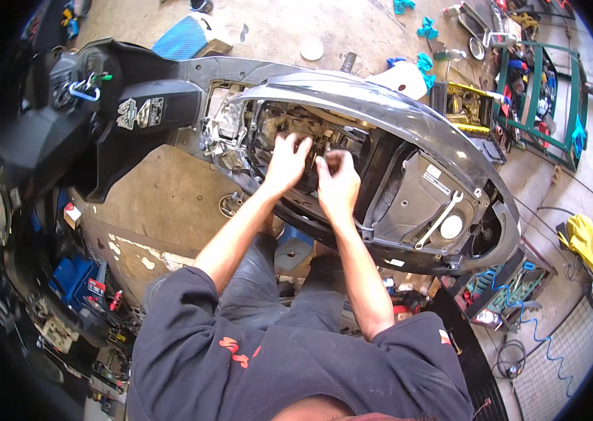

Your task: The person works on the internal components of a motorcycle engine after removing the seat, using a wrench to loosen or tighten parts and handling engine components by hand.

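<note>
A black scooter (395, 112) stands across my view with its seat off and the engine bay (317, 137) exposed. Both my hands reach into that bay. My left hand (287, 161) has its fingers curled down onto parts inside the opening. My right hand (338, 179) sits right beside it, fingers bent around something small that I cannot make out. A silver wrench (439, 219) lies in the grey rear compartment, to the right of my hands.
The scooter's handlebar and keys (82, 88) are at the upper left. A blue toolbox (75, 277) sits lower left. A green metal rack (538, 91) with clutter stands upper right. An open tool tray (503, 291) and a yellow cloth (583, 238) lie on the right.
</note>
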Available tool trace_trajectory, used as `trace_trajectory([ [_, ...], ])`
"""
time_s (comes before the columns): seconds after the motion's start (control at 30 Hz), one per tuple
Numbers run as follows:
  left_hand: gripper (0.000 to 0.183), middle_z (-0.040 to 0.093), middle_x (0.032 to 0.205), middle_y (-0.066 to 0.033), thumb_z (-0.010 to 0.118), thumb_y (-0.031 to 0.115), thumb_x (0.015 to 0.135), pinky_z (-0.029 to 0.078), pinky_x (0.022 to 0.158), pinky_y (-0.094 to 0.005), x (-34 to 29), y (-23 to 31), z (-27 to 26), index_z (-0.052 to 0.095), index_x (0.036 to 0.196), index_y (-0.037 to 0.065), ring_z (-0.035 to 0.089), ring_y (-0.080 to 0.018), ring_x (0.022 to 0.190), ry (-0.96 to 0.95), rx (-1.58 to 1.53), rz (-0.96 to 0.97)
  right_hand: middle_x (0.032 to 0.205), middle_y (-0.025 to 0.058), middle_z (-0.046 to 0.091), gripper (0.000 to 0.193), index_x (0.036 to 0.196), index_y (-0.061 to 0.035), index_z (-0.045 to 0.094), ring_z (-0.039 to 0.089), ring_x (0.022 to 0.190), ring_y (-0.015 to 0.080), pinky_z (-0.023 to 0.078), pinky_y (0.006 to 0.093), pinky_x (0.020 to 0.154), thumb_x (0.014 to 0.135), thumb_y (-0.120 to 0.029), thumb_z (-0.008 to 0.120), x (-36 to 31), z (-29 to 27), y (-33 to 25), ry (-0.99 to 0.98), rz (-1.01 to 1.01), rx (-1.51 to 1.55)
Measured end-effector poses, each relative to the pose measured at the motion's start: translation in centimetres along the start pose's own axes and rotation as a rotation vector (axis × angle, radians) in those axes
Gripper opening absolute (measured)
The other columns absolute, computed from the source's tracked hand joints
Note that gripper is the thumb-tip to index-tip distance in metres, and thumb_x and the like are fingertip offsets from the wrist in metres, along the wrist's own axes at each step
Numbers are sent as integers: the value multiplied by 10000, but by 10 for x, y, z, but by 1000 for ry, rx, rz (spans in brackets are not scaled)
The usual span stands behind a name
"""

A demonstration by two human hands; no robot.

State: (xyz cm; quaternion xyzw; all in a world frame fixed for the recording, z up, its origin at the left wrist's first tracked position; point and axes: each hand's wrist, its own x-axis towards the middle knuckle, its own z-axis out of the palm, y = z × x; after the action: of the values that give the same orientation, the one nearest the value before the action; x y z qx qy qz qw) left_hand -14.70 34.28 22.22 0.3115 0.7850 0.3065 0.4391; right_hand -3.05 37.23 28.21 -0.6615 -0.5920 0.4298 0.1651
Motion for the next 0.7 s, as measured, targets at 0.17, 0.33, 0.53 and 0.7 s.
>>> trace_trajectory([
  [0.17,459,682,1018,-245,665,347,870,488,853,-378,63,-49,19,649,1067,-67,659,-326,990,-359,-281,-252,890,219,695,246,1041,-21,627,681,881,369,535,424,764,815,-114,598,50,60,43,-278,87,-236],
  [0.33,319,674,999,-268,635,217,853,496,825,-410,91,-87,25,678,1015,-55,656,-376,974,-203,65,-369,1038,217,678,383,1103,20,621,651,997,366,517,400,860,765,-148,686,80,72,89,-302,279,-502],
  [0.53,352,667,953,-279,669,289,824,502,842,-446,103,-109,56,701,914,-49,646,-415,953,-261,290,-137,1339,228,460,416,1267,-23,530,432,1256,373,355,481,1052,907,-232,531,114,76,157,-293,75,-846],
  [0.7,409,675,968,-251,712,395,798,508,861,-436,105,-100,67,722,949,15,651,-374,973,-322,428,-142,1358,176,438,424,1297,-90,536,401,1282,365,303,498,1090,889,-202,522,94,77,161,-544,58,-959],
])
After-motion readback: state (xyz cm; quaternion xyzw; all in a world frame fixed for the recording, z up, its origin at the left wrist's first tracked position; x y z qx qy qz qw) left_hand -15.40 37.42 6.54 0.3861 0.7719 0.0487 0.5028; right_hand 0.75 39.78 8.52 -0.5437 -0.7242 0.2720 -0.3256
